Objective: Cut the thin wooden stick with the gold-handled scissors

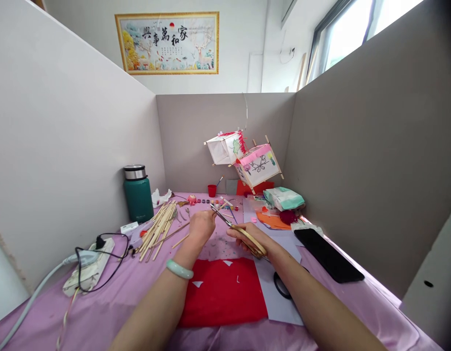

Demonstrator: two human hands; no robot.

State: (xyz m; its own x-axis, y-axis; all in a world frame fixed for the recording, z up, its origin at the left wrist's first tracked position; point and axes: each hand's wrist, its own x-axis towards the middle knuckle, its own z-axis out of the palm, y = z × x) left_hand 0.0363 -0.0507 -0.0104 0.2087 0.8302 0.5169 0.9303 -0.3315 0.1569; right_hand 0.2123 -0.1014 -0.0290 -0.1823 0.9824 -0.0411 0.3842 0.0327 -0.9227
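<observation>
My right hand point(250, 235) is closed around a pair of scissors point(255, 243) with gold-coloured handles. Their metal blades point up and to the left, towards my left hand point(202, 227). That hand is closed with its fingertips pinched near the blade tips; whatever they may hold is too small to make out. A pale green bangle point(179, 269) circles my left wrist. Below both hands lies a red cloth point(223, 300) with small white paper scraps point(197, 284) on it. Pale sheets of paper point(278, 307) extend under my right forearm, and a black loop handle point(281, 286) rests there.
Thin wooden sticks point(158, 231), a green bottle point(138, 195) and a power strip point(88, 268) stand or lie left. Two paper lanterns point(260, 165) hang ahead. A red cup point(212, 190) stands at the back. Right are a wipes pack point(284, 198) and a black tablet-like slab point(328, 254). Partitions surround the table.
</observation>
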